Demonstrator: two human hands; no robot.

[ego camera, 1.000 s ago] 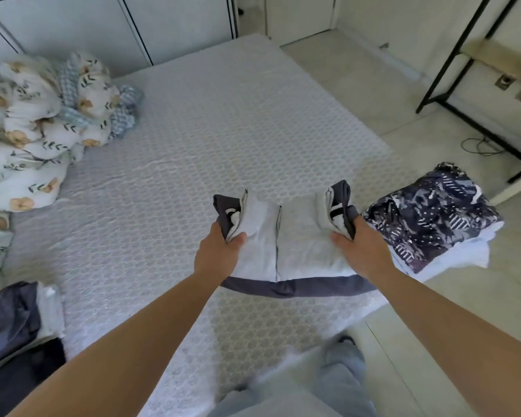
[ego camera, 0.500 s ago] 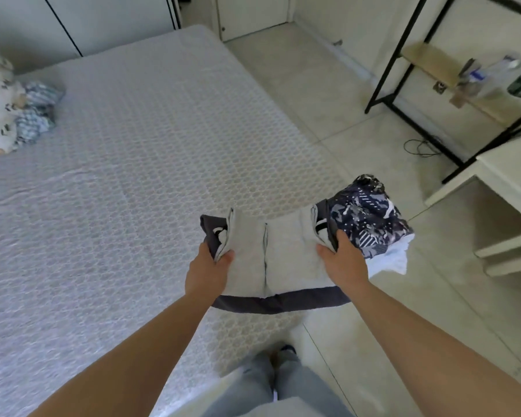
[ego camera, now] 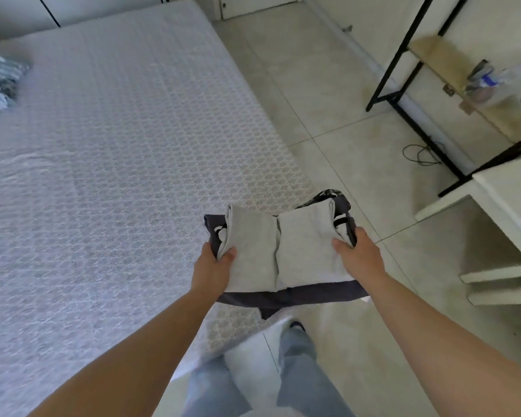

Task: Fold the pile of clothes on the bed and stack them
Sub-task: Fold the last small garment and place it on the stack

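A folded garment (ego camera: pixel 286 251), light grey on top with a dark grey hem, is held between both hands over the bed's near right corner. My left hand (ego camera: pixel 212 267) grips its left edge, thumb on top. My right hand (ego camera: pixel 360 257) grips its right edge the same way. Beneath the garment's far right side, a sliver of the dark patterned stack (ego camera: pixel 331 194) shows; the rest of the stack is hidden. The white textured bed (ego camera: pixel 109 164) fills the left half. A crumpled blue-and-white piece (ego camera: pixel 0 79) of the unfolded pile lies at the far left edge.
Tiled floor (ego camera: pixel 343 130) runs along the bed's right side. A black metal shelf frame (ego camera: pixel 403 85) with bottles stands at the upper right, a cable on the floor below it. A white table (ego camera: pixel 509 212) is at the right. My legs (ego camera: pixel 283 371) stand at the bed corner.
Both hands carried the folded garment to the right, and it now covers most of the patterned stack. The view has swung right, so the floral pile has left the frame.
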